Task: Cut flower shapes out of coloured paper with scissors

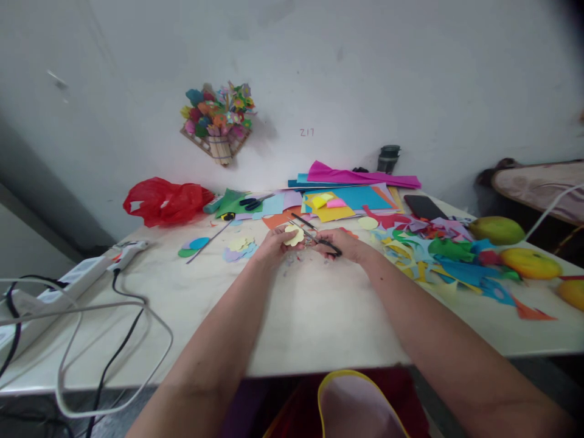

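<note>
Near the middle of the table, my left hand (275,242) pinches a pale yellow paper flower (294,235) with a scalloped edge. My right hand (340,243) is closed around the black handles of a pair of scissors (311,233). Their blades point up and left, right beside the flower; whether they touch the paper I cannot tell. Tiny paper clippings (292,261) lie on the table under both hands. To the left rests a small pile of scalloped yellow and blue-violet paper pieces (241,248).
Coloured paper sheets (365,198) and a second pair of scissors (250,203) lie at the back. Paper scraps (438,249), a phone (425,207) and mangoes (497,230) are on the right. A red plastic bag (166,202) and a power strip (75,283) with cables occupy the left.
</note>
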`<state>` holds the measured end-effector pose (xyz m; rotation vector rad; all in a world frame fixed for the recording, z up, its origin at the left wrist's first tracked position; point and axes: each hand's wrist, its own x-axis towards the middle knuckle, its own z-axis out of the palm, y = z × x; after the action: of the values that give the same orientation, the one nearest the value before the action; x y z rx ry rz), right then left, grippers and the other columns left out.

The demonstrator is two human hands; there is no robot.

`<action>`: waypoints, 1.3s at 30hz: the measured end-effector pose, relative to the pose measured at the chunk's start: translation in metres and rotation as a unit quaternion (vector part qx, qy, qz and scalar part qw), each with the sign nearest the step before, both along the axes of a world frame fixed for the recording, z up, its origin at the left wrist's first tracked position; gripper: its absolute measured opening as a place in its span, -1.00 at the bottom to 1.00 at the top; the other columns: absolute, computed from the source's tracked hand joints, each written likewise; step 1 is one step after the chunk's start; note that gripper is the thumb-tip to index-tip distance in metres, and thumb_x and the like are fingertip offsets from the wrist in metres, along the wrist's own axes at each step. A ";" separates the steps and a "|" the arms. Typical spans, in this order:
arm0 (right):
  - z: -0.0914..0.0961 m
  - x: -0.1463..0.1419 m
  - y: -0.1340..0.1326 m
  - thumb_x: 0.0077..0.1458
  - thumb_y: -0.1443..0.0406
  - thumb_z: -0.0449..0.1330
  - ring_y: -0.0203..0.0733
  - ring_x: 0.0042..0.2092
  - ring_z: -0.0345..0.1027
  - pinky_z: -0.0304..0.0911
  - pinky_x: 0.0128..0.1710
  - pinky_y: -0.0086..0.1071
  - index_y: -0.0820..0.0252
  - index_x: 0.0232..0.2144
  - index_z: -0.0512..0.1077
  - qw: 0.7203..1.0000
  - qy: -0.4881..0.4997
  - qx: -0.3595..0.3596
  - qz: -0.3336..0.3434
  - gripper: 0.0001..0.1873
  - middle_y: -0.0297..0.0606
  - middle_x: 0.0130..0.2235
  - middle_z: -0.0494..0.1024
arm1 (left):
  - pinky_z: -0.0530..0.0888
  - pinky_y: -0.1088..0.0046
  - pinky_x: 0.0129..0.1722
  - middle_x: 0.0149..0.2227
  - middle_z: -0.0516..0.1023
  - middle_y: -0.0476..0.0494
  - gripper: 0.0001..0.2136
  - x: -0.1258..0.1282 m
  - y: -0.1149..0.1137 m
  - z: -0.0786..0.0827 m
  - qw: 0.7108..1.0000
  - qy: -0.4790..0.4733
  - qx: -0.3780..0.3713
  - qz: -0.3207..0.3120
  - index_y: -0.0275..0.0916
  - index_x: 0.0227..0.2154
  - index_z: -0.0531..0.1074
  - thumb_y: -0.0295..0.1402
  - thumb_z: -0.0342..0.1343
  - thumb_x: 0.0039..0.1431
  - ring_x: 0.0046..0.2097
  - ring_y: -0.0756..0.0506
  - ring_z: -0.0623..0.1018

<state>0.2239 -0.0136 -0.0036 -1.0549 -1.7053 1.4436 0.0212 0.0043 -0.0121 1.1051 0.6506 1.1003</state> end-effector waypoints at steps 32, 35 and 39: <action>0.000 -0.003 0.001 -0.10 0.30 0.32 -0.42 -0.67 0.13 0.05 -0.70 -0.54 0.21 -0.50 0.42 1.000 -0.003 -0.017 -0.021 -0.87 -0.47 -0.68 0.32 | 0.47 0.37 -0.37 -0.48 0.58 -0.20 -0.74 0.002 -0.001 -0.001 0.998 -0.003 -0.033 0.045 -0.36 -0.55 0.51 -0.36 0.44 -0.30 -0.44 -0.08 0.54; 0.002 -0.003 -0.001 -0.08 0.30 0.31 -0.43 -0.67 0.13 0.05 -0.69 -0.55 0.21 -0.46 0.45 1.000 -0.009 -0.007 -0.017 -0.89 -0.48 -0.67 0.32 | 0.46 0.39 -0.39 -0.48 0.59 -0.19 -0.72 0.002 -0.001 -0.001 0.999 -0.002 -0.030 0.038 -0.36 -0.52 0.52 -0.34 0.45 -0.31 -0.45 -0.07 0.53; 0.004 -0.003 -0.004 -0.06 0.31 0.31 -0.42 -0.67 0.15 0.08 -0.69 -0.55 0.21 -0.49 0.42 1.000 -0.022 -0.002 -0.019 -0.88 -0.46 -0.67 0.33 | 0.45 0.39 -0.38 -0.48 0.58 -0.20 -0.73 0.001 -0.001 -0.002 0.999 0.004 -0.026 0.035 -0.36 -0.52 0.51 -0.34 0.44 -0.28 -0.45 -0.07 0.53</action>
<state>0.2208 -0.0171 0.0000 -1.1227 -1.7050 1.4104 0.0221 0.0036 -0.0137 1.0485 0.7247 1.1341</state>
